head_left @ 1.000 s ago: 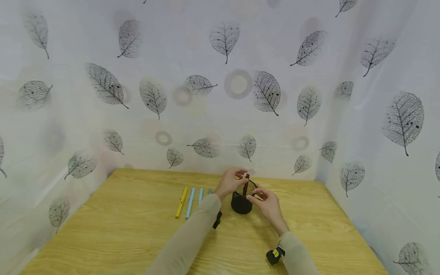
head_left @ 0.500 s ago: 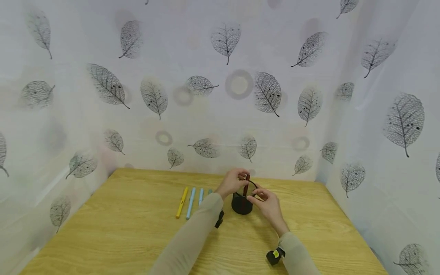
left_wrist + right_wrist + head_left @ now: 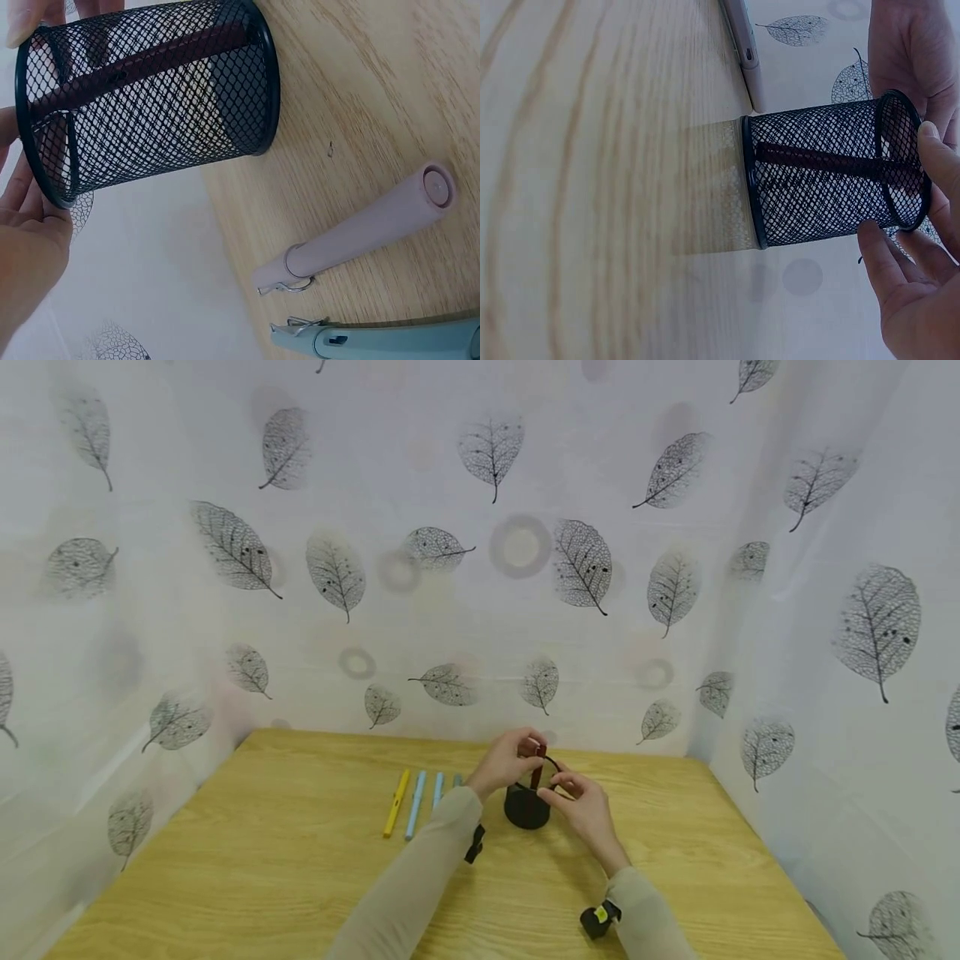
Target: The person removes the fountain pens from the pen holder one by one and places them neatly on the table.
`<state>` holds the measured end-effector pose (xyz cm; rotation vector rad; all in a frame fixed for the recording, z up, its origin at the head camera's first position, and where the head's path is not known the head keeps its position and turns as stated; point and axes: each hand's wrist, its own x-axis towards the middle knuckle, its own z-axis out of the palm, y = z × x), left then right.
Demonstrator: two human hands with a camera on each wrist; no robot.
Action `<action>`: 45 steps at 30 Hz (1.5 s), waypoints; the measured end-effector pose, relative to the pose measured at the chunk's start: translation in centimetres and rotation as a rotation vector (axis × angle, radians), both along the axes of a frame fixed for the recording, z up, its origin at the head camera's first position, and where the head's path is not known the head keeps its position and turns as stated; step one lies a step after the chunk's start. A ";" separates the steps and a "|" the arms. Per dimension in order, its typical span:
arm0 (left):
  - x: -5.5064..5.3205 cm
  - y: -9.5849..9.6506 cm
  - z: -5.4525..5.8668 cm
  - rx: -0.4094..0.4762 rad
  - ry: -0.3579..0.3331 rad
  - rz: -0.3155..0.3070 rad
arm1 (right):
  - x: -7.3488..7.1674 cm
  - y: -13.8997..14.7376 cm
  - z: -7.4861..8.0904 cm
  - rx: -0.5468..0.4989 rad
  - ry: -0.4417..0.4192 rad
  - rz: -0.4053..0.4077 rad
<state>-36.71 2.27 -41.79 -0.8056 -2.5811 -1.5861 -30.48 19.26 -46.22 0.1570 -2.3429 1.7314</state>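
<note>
My left hand (image 3: pixel 506 764) pinches the upper end of a dark red pen (image 3: pixel 537 775) above a black mesh pen holder (image 3: pixel 527 807). The pen slants inside the holder, and its lower end shows through the mesh close to the base in the right wrist view. My right hand (image 3: pixel 588 810) grips the holder's rim on the right, thumb and fingers on either side. The left wrist view has the holder (image 3: pixel 157 97) sideways, with the left hand (image 3: pixel 30 255) at its mouth. Fingers partly hide the pen's top.
Left of the holder, several pens lie side by side on the wooden table (image 3: pixel 300 860): a yellow pen (image 3: pixel 396 803), light blue ones, a teal pen (image 3: pixel 397 339) and a pink pen (image 3: pixel 360 232). A leaf-print curtain (image 3: pixel 450 627) hangs behind.
The red pen has sunk slightly in the holder, and my left fingers have come down a little over its top, hiding the pale spot there. My right hand stays at the rim.
</note>
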 end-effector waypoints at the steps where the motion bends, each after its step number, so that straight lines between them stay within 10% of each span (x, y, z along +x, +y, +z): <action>1: 0.0 0.0 0.0 -0.006 0.003 -0.004 | 0.0 0.0 0.0 0.009 0.000 -0.001; 15: -0.4 -0.5 -0.3 -0.046 0.086 -0.104 | 0.0 -0.2 0.5 0.019 0.011 0.008; 32: 0.1 -1.1 0.2 0.127 0.059 -0.014 | 2.6 -1.3 3.7 0.050 -0.019 0.006; 45: 0.5 -1.9 1.3 0.256 0.063 0.041 | 0.2 0.0 0.1 0.052 0.012 -0.014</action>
